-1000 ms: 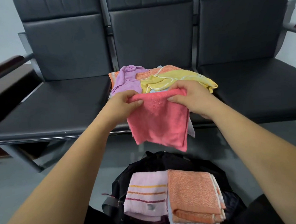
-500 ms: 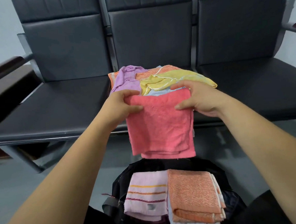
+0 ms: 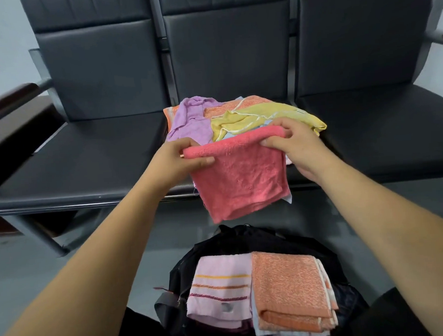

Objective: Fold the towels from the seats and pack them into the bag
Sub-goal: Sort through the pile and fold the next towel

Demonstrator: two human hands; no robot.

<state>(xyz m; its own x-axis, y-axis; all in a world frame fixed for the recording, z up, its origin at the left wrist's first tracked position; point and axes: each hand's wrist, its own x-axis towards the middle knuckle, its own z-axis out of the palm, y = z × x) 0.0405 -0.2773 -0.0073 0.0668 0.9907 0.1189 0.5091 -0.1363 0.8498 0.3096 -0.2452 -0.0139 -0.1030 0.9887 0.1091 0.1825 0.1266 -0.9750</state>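
Pink towel (image 3: 241,182), folded: gripped at either end of its rolled top edge, which is run left to right, by left hand (image 3: 179,159) and right hand (image 3: 294,148); hung before the seat's unfolded pile (image 3: 238,115), with the open bag (image 3: 257,240) lying nearer and below.

Arms outstretched, left hand (image 3: 179,160) and right hand (image 3: 297,148) pinch the pink towel (image 3: 242,184).
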